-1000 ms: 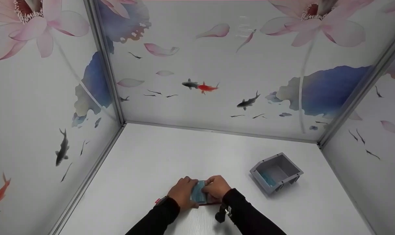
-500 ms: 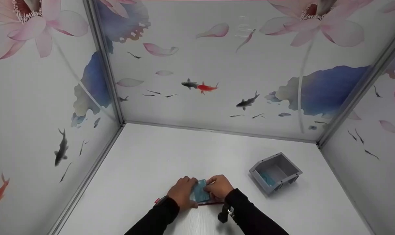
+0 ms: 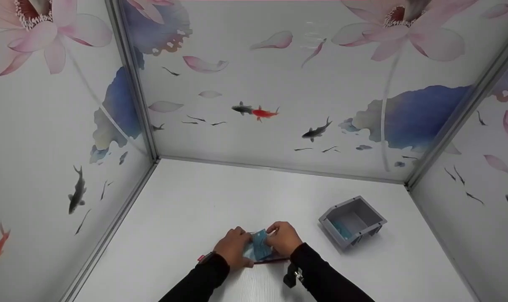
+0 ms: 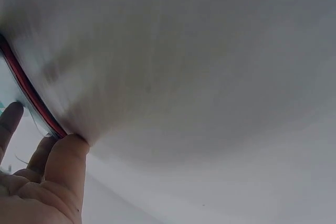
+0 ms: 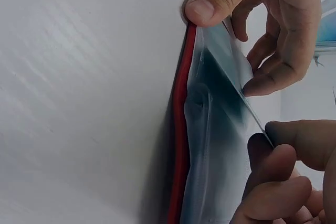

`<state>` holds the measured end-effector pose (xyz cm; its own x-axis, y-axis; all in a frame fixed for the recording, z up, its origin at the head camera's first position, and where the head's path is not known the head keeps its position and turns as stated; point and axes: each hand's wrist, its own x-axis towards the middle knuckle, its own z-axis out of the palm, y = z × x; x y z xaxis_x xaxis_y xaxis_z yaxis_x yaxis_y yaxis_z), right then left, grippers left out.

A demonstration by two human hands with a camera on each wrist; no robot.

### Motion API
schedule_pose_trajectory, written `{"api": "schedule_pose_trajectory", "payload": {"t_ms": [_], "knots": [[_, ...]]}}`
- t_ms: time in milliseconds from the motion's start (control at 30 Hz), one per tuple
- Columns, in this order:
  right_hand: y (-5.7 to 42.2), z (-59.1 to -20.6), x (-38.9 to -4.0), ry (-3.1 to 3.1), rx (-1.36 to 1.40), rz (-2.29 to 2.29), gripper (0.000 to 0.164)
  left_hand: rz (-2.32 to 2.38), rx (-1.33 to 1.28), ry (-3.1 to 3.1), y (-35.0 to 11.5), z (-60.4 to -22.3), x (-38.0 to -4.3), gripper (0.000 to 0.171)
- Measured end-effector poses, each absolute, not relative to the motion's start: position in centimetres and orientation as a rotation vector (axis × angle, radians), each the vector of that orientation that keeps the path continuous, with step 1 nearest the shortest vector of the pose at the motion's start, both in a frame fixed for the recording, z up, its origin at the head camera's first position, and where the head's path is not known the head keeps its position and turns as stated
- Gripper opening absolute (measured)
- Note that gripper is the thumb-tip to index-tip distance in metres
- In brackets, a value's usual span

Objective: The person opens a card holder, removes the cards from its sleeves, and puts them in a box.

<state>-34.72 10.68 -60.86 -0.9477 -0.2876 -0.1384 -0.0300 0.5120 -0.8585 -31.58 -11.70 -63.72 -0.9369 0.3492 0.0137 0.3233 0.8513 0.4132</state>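
Note:
A red-edged holder with clear plastic pockets (image 5: 180, 103) rests on the table in front of me. My left hand (image 3: 233, 247) grips its left end, the thumb on the near red edge, as the left wrist view also shows. Between the thumb and fingers of my right hand (image 3: 285, 240) is pinched a thin teal card (image 3: 261, 244). In the right wrist view the card stands tilted over the clear pockets, its lower part among the plastic; how deep it sits inside I cannot tell. The right hand covers part of the holder's right side.
A grey plastic bin (image 3: 354, 220) stands to the right on the white table (image 3: 207, 193), with teal card-like pieces (image 3: 342, 230) lying in it. Panels printed with fish and lotus flowers wall in the table's back and sides.
My right hand has shifted slightly right and up, and the teal card has tilted and moved right with it. The left hand has stayed nearly still on the holder.

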Motion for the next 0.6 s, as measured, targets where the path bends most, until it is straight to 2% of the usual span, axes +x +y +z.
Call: {"api": "schedule_pose_trajectory", "payload": {"t_ms": [600], "knots": [[13.3,-58.8,-35.3,2.625,-0.220,-1.351,0.027,0.656,0.517,2.963,-11.6,-63.6,-31.3,0.061]]}}
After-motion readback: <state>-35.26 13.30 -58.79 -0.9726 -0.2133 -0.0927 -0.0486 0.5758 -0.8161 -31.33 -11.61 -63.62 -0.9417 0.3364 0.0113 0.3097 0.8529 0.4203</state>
